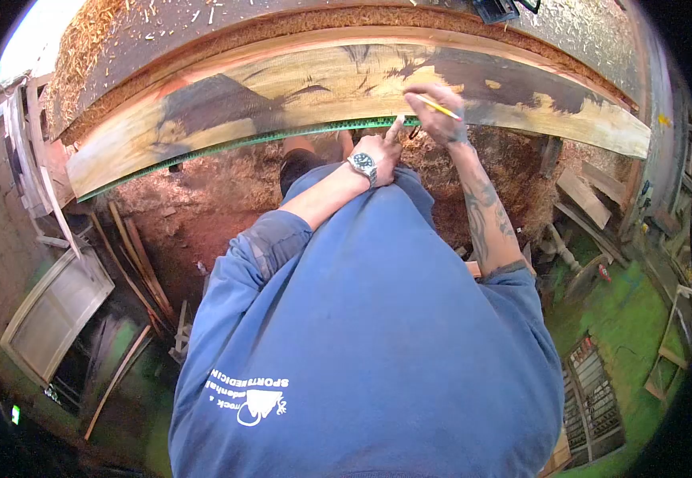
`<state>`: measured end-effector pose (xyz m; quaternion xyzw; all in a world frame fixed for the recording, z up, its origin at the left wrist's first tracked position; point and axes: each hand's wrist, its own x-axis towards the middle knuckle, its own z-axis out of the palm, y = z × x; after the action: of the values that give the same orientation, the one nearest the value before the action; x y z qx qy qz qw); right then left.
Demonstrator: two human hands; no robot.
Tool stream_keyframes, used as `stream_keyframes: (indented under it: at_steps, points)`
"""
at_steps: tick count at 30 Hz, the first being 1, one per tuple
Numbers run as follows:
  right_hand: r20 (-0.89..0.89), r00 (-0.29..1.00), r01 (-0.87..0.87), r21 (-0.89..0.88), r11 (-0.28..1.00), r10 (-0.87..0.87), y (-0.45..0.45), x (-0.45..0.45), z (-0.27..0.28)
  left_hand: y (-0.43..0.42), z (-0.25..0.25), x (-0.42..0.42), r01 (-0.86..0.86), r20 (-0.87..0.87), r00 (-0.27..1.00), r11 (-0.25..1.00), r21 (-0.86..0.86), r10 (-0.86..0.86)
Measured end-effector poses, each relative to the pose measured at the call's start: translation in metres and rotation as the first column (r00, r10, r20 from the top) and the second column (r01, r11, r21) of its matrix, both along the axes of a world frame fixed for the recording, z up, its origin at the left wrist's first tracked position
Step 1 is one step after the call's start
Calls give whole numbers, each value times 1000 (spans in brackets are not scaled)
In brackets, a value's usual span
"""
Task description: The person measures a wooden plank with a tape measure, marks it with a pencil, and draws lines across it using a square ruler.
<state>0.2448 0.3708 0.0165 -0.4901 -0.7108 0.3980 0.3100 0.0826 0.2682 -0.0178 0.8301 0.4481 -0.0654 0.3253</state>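
Note:
A long, pale wooden board point(314, 80) with dark patches lies across in front of me. Along its near edge runs a green tape measure point(226, 146). My left hand point(378, 153), below a wristwatch, is closed on the tape near the board's middle, its index finger pointing up at the edge; its thumb is hidden. Just to the right, my right hand point(440, 115) is held over the board, fingers closed around a yellow pencil point(435, 107). The pencil slants down to the right, and I cannot tell whether it touches the wood.
Sawdust and shavings cover the surface point(282, 24) behind the board. Wood offcuts point(583, 197) lie at the right, and long strips point(140, 259) lean at the left near a framed panel point(57, 311). A slatted crate point(591, 398) stands on the green floor at the lower right.

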Motion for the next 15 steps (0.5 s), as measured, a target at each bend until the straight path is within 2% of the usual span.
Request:
stream_keyframes:
  at_steps: [3,4,7,10,13,15]
  points:
    - [-2,996,86,178,980,-87,4,28,-12,6,11,-1,36,-31,999,998,-58,-37]
    - [-64,977,195,-114,974,-203,-2,39,-11,7,11,-2,34,-21,999,997,-71,-35]
    - [-270,889,274,-336,901,-370,-8,73,-8,13,19,-3,19,-21,1000,992,-125,-22]
    - [150,933,345,-129,930,-326,-13,91,-14,16,19,1,11,-45,999,993,-116,-16]
    - [480,870,51,131,990,-109,-27,53,20,17,17,2,1,-43,999,997,-77,-4]
    - [541,839,59,32,998,-67,-38,41,20,18,16,3,18,-59,998,998,-65,-21]
